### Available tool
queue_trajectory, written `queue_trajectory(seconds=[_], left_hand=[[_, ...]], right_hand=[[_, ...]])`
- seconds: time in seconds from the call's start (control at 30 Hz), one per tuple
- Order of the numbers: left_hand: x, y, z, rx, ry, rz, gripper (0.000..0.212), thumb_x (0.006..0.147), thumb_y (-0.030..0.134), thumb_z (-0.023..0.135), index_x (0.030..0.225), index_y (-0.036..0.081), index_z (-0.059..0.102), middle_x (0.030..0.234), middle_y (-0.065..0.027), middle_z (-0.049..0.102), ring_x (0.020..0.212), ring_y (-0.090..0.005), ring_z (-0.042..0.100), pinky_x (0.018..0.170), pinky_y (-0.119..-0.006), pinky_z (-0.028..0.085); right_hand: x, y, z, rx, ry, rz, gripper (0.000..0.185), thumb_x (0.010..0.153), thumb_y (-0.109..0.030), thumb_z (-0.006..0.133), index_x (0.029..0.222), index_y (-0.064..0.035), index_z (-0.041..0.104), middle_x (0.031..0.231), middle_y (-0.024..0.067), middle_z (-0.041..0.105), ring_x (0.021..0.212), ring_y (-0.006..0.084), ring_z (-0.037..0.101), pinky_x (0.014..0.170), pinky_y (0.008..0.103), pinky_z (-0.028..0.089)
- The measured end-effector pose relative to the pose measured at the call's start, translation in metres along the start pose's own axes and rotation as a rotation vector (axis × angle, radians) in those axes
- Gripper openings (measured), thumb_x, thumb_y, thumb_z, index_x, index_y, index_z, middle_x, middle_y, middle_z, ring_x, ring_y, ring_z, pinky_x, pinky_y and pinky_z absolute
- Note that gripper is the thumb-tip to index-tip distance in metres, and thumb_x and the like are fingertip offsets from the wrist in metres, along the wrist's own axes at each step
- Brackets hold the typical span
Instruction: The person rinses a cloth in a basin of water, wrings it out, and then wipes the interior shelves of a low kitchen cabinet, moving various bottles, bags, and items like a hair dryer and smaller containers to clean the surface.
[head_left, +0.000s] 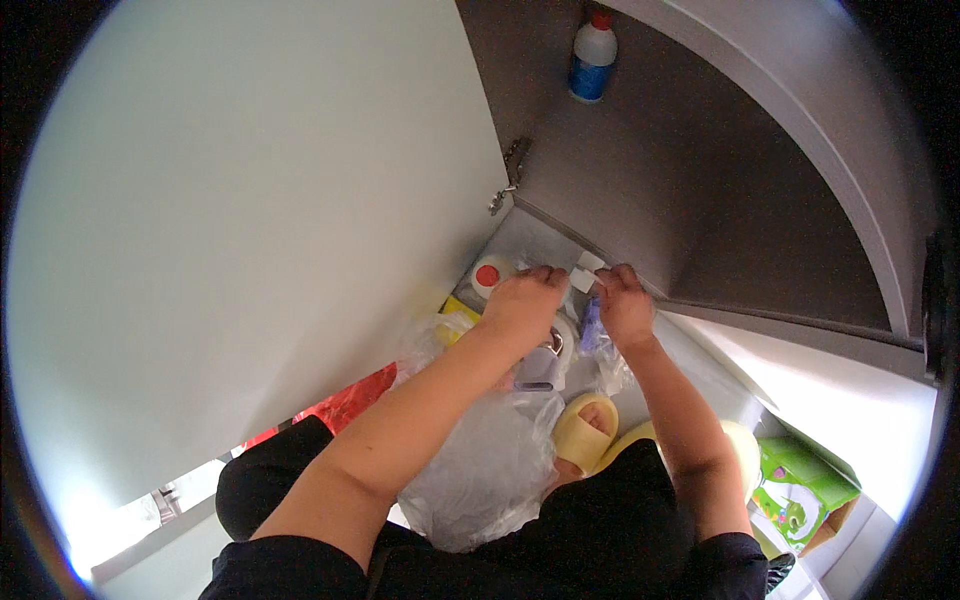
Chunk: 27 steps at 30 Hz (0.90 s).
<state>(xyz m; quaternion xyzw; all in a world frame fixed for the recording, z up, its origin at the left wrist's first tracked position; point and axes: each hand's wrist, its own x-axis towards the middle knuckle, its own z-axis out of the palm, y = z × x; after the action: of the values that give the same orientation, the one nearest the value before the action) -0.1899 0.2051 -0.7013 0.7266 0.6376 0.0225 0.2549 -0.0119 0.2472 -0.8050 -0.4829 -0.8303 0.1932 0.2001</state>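
Both hands reach down among things on the floor beside a dark cabinet. My right hand (625, 304) has its fingertips pinched at the edge of a small white item (583, 280), whose kind I cannot make out. Just left of it is my left hand (529, 304), back upward and fingers curled; its fingertips are partly hidden, so what it holds cannot be told. A white container with a red cap (487, 276) stands beside my left hand. Below the hands lie a purple packet (592, 326), a pale plastic container (538, 369) and a translucent plastic bag (480, 469).
A large white cabinet door (262, 225) stands open at left, its metal hinge (499, 201) near the hands. The dark cabinet shelf (600, 172) holds a white-and-blue bottle (592, 64). Yellow slippers (586, 433) are below; a green box (806, 487) stands lower right.
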Motion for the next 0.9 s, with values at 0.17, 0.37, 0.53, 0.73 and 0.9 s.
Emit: queue_trajectory(seconds=[0.17, 0.37, 0.53, 0.73, 0.9], left_hand=[[0.001, 0.000, 0.001, -0.012, -0.040, -0.018, 0.035, 0.076, 0.014, 0.056, 0.109, 0.005, 0.049, 0.097, -0.0172, 0.057, 0.087, -0.0332, 0.057, 0.073, -0.042, 0.046], [-0.002, -0.004, 0.011, -0.125, 0.083, -0.019, 0.041, 0.078, 0.019, 0.056, 0.115, 0.005, 0.046, 0.103, -0.0153, 0.055, 0.094, -0.0328, 0.054, 0.078, -0.041, 0.045], [-0.002, -0.007, 0.028, -0.132, 0.162, 0.025, 0.050, 0.077, 0.020, 0.057, 0.122, 0.006, 0.040, 0.115, -0.0150, 0.049, 0.105, -0.0314, 0.047, 0.087, -0.038, 0.041], [-0.009, 0.000, 0.017, -0.147, 0.220, 0.018, 0.055, 0.078, 0.022, 0.057, 0.126, 0.006, 0.035, 0.123, -0.0178, 0.042, 0.110, -0.0321, 0.044, 0.091, -0.037, 0.039], [-0.013, 0.011, 0.006, -0.198, 0.327, 0.024, 0.050, 0.078, 0.020, 0.058, 0.120, 0.003, 0.040, 0.116, -0.0164, 0.047, 0.107, -0.0319, 0.046, 0.089, -0.038, 0.040]], right_hand=[[-0.009, 0.019, 0.021, -0.013, -0.129, 0.003, 0.017, 0.074, -0.013, 0.057, 0.091, -0.0104, 0.058, 0.089, 0.0114, 0.052, 0.077, 0.0301, 0.057, 0.065, 0.0397, 0.049], [0.017, -0.004, -0.015, -0.130, -0.332, 0.128, 0.027, 0.073, -0.023, 0.059, 0.095, -0.0085, 0.059, 0.099, 0.0142, 0.054, 0.080, 0.0330, 0.058, 0.071, 0.0417, 0.048], [0.117, -0.015, -0.053, -0.120, 0.081, 0.041, 0.050, 0.072, -0.029, 0.063, 0.112, -0.0020, 0.051, 0.113, 0.0227, 0.050, 0.101, 0.0359, 0.052, 0.087, 0.0429, 0.042], [0.269, -0.029, -0.072, -0.375, 0.197, 0.058, 0.050, 0.077, -0.026, 0.063, 0.119, -0.0056, 0.045, 0.118, 0.0171, 0.048, 0.108, 0.0313, 0.048, 0.092, 0.0404, 0.038], [0.295, -0.028, -0.075, -0.490, 0.188, 0.157, 0.043, 0.077, -0.025, 0.062, 0.112, -0.0044, 0.049, 0.112, 0.0173, 0.051, 0.104, 0.0310, 0.050, 0.089, 0.0400, 0.040]])
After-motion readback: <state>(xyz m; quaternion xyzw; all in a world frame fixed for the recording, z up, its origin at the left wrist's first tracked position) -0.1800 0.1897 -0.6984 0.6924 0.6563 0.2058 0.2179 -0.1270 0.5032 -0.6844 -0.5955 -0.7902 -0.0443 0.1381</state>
